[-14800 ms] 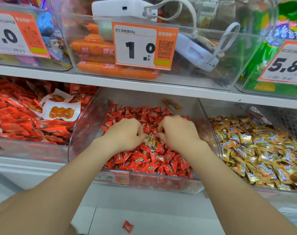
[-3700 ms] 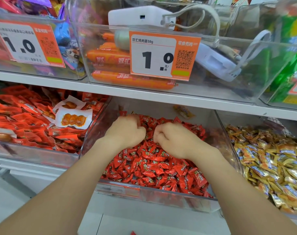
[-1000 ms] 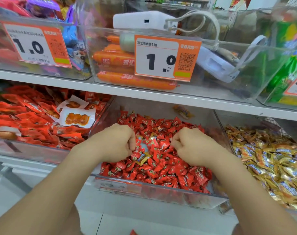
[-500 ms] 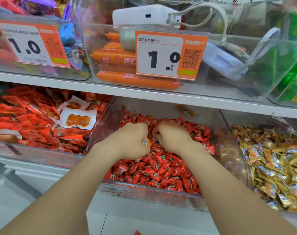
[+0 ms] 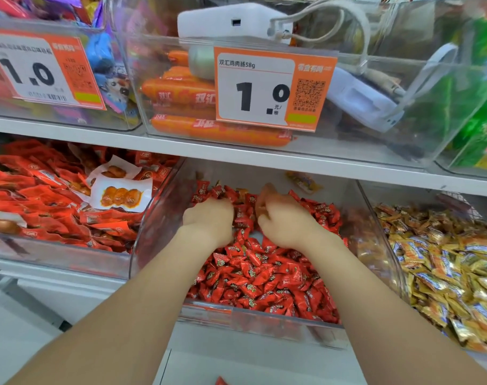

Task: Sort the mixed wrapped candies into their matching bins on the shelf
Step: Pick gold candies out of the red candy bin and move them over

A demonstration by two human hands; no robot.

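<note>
A clear middle bin (image 5: 264,319) on the lower shelf holds a heap of red wrapped candies (image 5: 264,279). Both my hands are deep in its back half, knuckles up and fingers curled into the pile. My left hand (image 5: 209,220) digs in at the back left, and what its fingers hold is hidden. My right hand (image 5: 284,218) is beside it, with a small gold-brown piece showing at its fingertips. A gold wrapper (image 5: 242,193) shows among the red ones between the hands. One stray gold candy (image 5: 303,182) lies against the bin's back wall. The bin of gold wrapped candies (image 5: 445,268) stands to the right.
A bin of red snack packets (image 5: 42,201) stands to the left. The shelf above carries bins with orange sausages (image 5: 186,93), a price tag (image 5: 270,87) and a white device with a cord (image 5: 231,20). A red candy (image 5: 221,381) lies on the floor below.
Both hands have moved further back into the red candy bin and slightly apart. The gold candy seen at my left fingertips half a second ago is out of sight.
</note>
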